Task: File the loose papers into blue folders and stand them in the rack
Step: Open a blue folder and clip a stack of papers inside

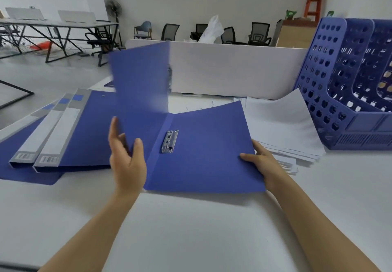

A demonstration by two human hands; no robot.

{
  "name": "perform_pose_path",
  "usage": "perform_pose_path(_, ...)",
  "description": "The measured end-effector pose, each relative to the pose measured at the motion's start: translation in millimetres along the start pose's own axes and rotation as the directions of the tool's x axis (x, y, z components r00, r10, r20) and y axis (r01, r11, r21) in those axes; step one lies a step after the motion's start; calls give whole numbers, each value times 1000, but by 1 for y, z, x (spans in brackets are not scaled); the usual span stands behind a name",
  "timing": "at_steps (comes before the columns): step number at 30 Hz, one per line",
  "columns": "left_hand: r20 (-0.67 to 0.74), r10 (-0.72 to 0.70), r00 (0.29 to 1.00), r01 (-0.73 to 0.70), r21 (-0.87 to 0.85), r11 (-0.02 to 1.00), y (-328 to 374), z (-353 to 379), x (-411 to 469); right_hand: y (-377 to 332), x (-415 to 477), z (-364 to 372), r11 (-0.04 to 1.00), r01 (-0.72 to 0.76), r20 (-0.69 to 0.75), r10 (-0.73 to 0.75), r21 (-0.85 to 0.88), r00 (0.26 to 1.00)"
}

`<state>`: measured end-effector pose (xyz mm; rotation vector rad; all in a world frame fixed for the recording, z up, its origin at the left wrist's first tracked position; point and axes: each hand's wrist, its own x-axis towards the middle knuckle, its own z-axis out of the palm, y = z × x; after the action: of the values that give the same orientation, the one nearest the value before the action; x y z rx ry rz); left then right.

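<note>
An open blue folder (203, 157) lies on the white table in front of me, a metal clip (169, 141) near its spine. Its front cover (141, 80) stands raised and blurred. My left hand (127, 161) is at the cover's lower edge, thumb on the inside and fingers behind it. My right hand (261, 161) grips the folder's right edge, thumb on top. Loose white papers (282, 127) lie fanned out to the right of the folder. The blue perforated rack (343, 93) stands at the far right, its visible slots showing no folders.
Several closed blue folders (57, 136) with grey spines lie overlapped at the left. A low white partition (233, 68) runs behind the work area. Office chairs, desks and a fan stand in the room beyond.
</note>
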<state>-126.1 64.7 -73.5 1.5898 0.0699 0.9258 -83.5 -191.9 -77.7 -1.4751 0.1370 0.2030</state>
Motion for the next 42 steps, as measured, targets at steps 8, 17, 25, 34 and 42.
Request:
perform_pose_path(8,-337,102,936,-12,260,966,-6,-17,22,3,2,-1,1000,10,74,-11,15,997)
perform_pose_path(17,5,237,971,-85,941,326,-6,-44,39,1,3,1,999,7,48,-5,-37,999)
perform_pose_path(25,386,-559,734,-407,909,93,-6,2,41,-14,-3,-8,993,-76,119,86,-90,989)
perform_pose_path(34,405,-539,739,-419,902,105,-36,2,46,-9,-8,12,-129,-108,-43,-425,-986,904)
perform_pose_path(42,593,-492,637,-543,799,259,-51,-5,53,34,11,108,-134,585,587,-373,-800,718)
